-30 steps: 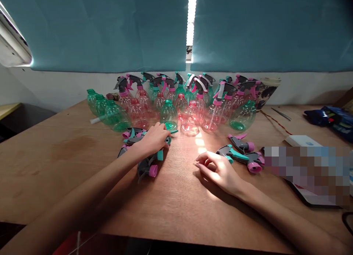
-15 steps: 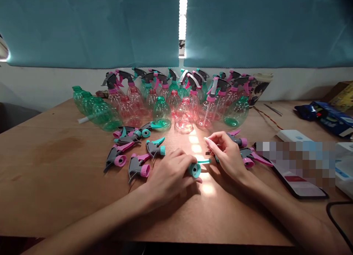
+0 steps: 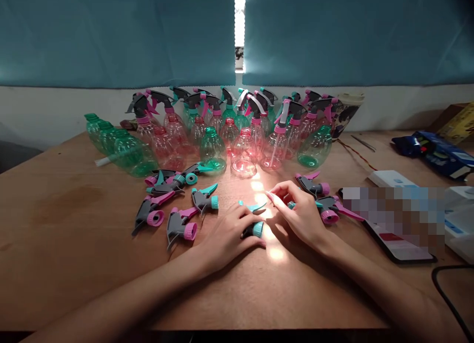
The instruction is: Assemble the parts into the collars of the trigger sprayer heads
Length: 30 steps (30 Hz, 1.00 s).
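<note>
My left hand (image 3: 225,234) lies on the wooden table (image 3: 74,224) with its fingers closed around a grey spray head with a teal collar (image 3: 254,228). My right hand (image 3: 298,209) rests just to the right of it, fingers loosely spread, fingertips near the head's teal trigger, holding nothing that I can see. Loose spray heads (image 3: 174,204) with pink or teal collars lie to the left. More spray heads (image 3: 320,202) lie just behind my right hand. An open pink bottle (image 3: 243,152) and a green bottle (image 3: 213,150) stand in front of a crowd of bottles.
Several pink and green bottles (image 3: 229,120), many with spray heads fitted, stand at the back under teal blinds. Green bottles (image 3: 122,148) lie at the left. A phone (image 3: 398,239), white boxes (image 3: 388,178), a blue packet (image 3: 433,150) and a black cable (image 3: 450,303) sit at the right.
My left hand left the heap of spray heads at the left, carrying one head toward the table's middle. My right hand rose and moved in next to it.
</note>
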Motion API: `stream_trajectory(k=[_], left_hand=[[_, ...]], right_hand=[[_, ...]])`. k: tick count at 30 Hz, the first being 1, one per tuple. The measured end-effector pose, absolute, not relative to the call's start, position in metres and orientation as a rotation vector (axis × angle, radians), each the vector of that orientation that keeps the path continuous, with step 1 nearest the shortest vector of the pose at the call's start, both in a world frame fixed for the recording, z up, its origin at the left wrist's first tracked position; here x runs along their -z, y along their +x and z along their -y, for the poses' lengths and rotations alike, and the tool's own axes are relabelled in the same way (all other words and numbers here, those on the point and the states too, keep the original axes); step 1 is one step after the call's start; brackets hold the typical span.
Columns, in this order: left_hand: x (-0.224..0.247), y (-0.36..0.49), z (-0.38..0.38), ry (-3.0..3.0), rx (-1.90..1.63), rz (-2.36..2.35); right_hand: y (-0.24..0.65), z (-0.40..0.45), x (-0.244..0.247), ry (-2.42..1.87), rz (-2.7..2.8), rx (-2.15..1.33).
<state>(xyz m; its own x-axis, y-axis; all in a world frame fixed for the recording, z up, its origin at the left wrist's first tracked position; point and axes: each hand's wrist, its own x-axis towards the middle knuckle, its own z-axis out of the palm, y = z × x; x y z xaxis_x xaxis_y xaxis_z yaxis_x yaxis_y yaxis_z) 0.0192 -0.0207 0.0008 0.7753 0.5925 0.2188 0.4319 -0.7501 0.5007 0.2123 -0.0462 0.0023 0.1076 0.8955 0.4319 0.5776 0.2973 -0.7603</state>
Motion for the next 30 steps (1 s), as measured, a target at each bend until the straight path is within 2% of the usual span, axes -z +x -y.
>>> stream_trajectory(k=[12, 24, 30], left_hand=[[0.001, 0.000, -0.019, 2.507, -0.659, -1.087], [-0.009, 0.012, 0.005, 2.309, -0.679, -1.022], [-0.008, 0.015, 0.011, 2.253, -0.729, -1.035]], right_hand=[[0.204, 0.053, 0.009, -1.299, 1.711, -0.490], [0.200, 0.054, 0.004, -1.286, 1.861, -0.736], [0.198, 0.057, 0.003, -1.340, 1.900, -0.722]])
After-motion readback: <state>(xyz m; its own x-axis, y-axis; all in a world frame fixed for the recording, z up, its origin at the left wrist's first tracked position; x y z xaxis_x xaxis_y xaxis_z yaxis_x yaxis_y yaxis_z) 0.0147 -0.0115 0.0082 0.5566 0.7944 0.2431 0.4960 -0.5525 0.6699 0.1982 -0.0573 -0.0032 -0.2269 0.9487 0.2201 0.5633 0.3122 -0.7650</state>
